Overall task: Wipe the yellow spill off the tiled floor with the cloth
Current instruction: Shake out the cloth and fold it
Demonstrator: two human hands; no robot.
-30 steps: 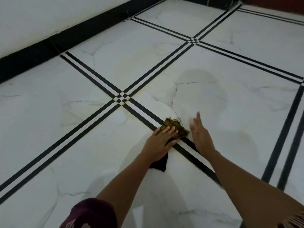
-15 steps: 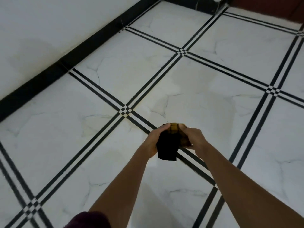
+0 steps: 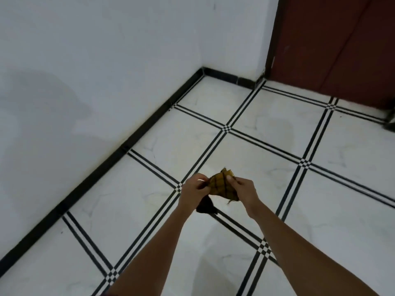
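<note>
A: How is the cloth [image 3: 222,185] being held?

B: It is pinched between both hands, lifted clear of the floor [image 3: 277,189]. The left hand [image 3: 193,192] is closed on its left edge, and the right hand [image 3: 243,192] is closed on its right edge, thumb laid across the yellow checked face. A dark fold is left hanging below the left grip.

A: What step is judged to be in hand?

B: The cloth appears to be being refolded or turned, so that a fresh face can be presented. No wiping is done at this height.

A: How is that best done?

B: The soiled, yellow-stained side should be folded inward and the hanging dark part gathered up, so that nothing is dragged across tiles already wiped. A flat pad is wanted rather than a bunch, so that even pressure can be applied under one palm.

A: And the spill?

B: No clear yellow patch can be made out. Only a faint dull, damp-looking mark [image 3: 275,127] is seen on the tile well beyond the grips, up and to the right. Whether residue remains directly beneath the hands cannot be told, since that tile is partly hidden by them.

A: Anything further out?

B: A white wall [image 3: 106,71] with a black skirting [image 3: 136,139] lies far to the left of the grips, and a dark red door [image 3: 342,43] well beyond them.
</note>
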